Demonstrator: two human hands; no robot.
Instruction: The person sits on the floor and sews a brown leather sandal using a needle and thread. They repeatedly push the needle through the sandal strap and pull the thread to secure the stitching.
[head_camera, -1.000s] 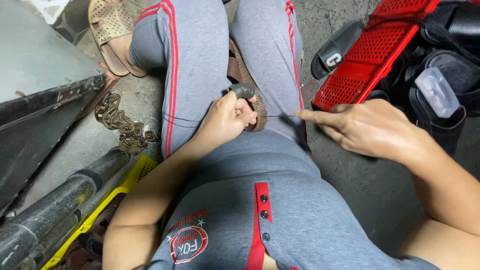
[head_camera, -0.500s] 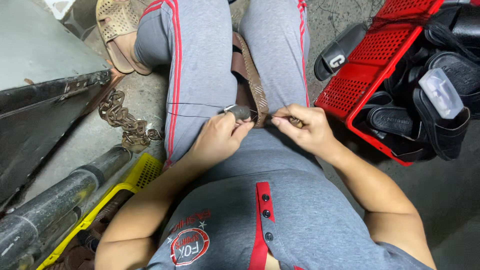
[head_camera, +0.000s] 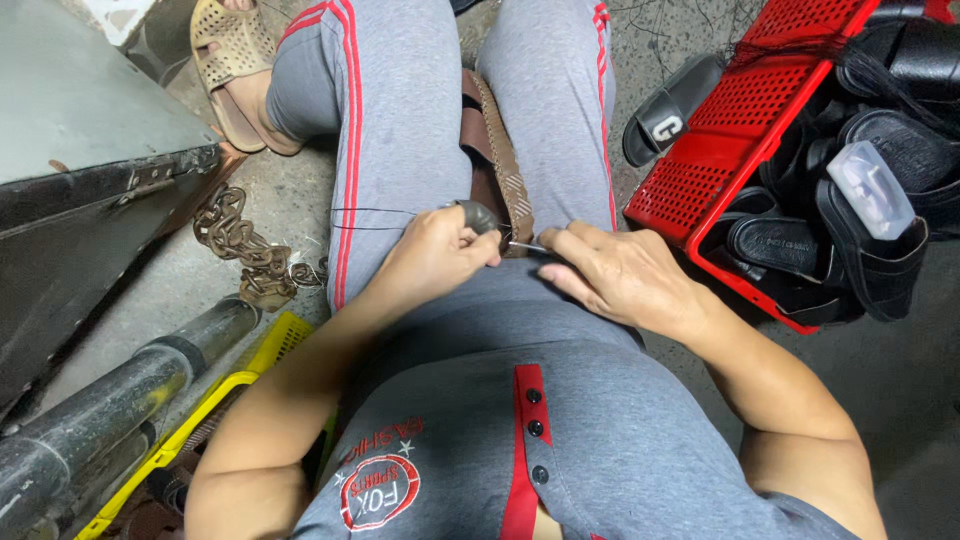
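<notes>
Brown sandal strap (head_camera: 500, 170) lying between grey-trousered knees, on the lap. Left hand (head_camera: 435, 255) closed round dark awl handle (head_camera: 478, 215), metal tip (head_camera: 525, 245) at the strap. Right hand (head_camera: 620, 275) half-curled, fingertips pinching by the tip. Red crate (head_camera: 720, 150) alongside.

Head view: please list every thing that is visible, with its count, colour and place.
awl: one, dark handle with thin metal tip, in the left hand, between the knees
brown sandal: one, brown, wedged between the legs
thread: thin dark strands, across the left thigh
chain: one, rusty, floor at left
metal box: one, grey and black, far left
pipe: one, dark, lower left
yellow tray: one, beside the pipe
red crate: one, at right, holding black sandals
black slipper: one, floor beside the crate
left hand: grips the awl
right hand: fingers at the awl's tip
</notes>
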